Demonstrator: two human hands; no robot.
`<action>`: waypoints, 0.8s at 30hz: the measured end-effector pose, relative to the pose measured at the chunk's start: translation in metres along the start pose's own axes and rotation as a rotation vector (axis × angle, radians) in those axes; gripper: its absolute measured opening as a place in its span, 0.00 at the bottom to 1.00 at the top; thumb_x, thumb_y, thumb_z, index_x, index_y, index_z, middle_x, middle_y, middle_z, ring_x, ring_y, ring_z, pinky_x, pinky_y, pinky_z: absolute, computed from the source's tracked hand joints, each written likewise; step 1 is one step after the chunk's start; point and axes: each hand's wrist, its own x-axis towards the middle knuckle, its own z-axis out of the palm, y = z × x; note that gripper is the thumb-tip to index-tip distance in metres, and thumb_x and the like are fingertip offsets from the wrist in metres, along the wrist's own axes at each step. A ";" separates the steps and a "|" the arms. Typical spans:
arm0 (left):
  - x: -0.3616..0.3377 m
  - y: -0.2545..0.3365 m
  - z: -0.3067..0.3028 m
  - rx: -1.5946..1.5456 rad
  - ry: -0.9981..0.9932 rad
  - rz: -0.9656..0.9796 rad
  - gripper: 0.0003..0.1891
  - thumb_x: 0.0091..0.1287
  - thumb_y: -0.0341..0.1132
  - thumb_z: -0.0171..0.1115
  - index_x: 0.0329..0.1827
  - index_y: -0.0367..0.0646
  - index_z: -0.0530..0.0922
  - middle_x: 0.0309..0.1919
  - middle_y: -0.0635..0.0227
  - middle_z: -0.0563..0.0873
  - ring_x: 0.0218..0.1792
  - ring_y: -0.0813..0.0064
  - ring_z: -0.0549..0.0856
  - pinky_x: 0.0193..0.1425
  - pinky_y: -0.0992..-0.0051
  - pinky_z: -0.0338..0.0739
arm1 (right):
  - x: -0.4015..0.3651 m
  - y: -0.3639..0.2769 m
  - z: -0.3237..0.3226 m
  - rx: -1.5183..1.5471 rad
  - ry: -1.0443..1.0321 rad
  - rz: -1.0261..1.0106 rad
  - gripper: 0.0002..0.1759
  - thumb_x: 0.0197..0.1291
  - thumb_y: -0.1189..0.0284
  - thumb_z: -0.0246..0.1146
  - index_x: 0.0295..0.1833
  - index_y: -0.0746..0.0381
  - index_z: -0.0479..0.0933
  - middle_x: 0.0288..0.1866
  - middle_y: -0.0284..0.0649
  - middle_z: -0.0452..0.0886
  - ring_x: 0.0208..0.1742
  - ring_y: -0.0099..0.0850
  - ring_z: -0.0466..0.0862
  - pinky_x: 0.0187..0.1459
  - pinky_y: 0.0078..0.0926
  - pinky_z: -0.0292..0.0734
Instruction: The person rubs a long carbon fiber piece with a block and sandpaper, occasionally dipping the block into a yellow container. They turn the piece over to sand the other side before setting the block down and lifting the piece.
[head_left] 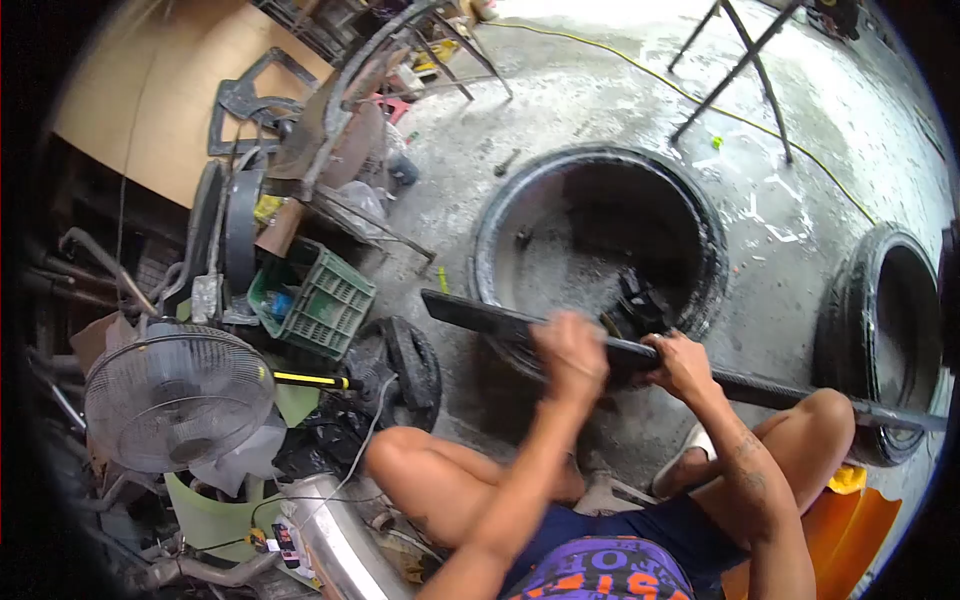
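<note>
A long, narrow dark strip (480, 315) with a carbon-like weave lies across in front of me, from the round black tub to the tyre at the right. My right hand (683, 365) is closed round it near its middle. On the strip's left half, my left hand (570, 355) is bunched and pressed on its upper face, smeared by motion; whatever is under its fingers is hidden. Just beyond the hands stands the round black tub (600, 155), with a tyre-like rim and a black crumpled thing (640, 305) inside near my right hand.
A tyre-like ring (845, 320) stands at the right. On the left are a fan (180, 395), a green crate (325, 305), a metal cylinder (335, 535) and a yellow-striped rod (315, 380). Metal legs (755, 60) and a yellow cable (640, 65) are farther back. An orange panel (850, 535) lies at the lower right.
</note>
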 end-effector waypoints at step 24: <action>0.051 -0.209 -0.042 0.168 0.243 -0.229 0.09 0.71 0.35 0.59 0.42 0.37 0.80 0.45 0.51 0.82 0.46 0.49 0.79 0.57 0.50 0.68 | 0.002 -0.012 -0.006 0.005 -0.018 0.027 0.25 0.44 0.64 0.80 0.50 0.56 0.82 0.39 0.45 0.87 0.47 0.49 0.85 0.48 0.46 0.82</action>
